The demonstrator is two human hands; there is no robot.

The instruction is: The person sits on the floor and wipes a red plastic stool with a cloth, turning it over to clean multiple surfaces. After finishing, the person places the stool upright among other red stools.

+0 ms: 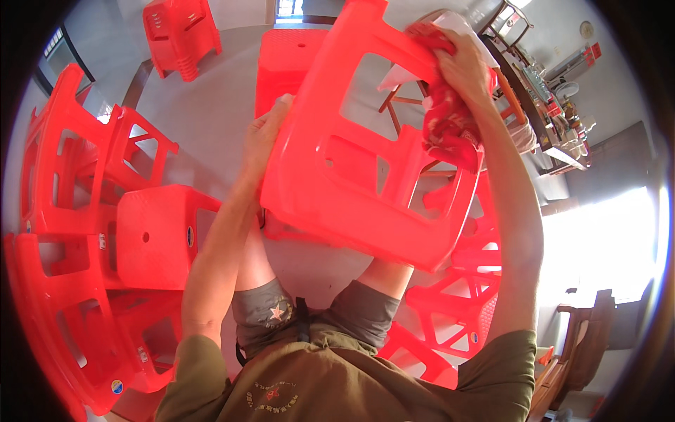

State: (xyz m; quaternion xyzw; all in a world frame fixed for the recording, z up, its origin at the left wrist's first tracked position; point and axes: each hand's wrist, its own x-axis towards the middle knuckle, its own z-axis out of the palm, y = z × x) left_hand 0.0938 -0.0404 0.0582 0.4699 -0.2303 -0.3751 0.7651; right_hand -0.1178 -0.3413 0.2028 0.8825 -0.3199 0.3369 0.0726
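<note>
A red plastic stool [306, 174] is held up on its side in front of me, its legs and open frame facing away. My left hand [266, 126] grips its left edge. In my right hand [464, 66] is a bunched red patterned cloth [448, 121], pressed against a leg at the stool's upper right; part of the cloth hangs down over the frame. Behind the held stool stands another red plastic stool [290, 58] with a flat, textured seat. The fingertips of my left hand are partly hidden by the held stool.
Several red stools stand and lie at the left, one with its seat [153, 237] towards me. A stack of red stools [182, 37] stands at the upper left. More stools [459, 311] are at the lower right. A cluttered long table [527, 95] and a wooden chair [585, 343] are farther right.
</note>
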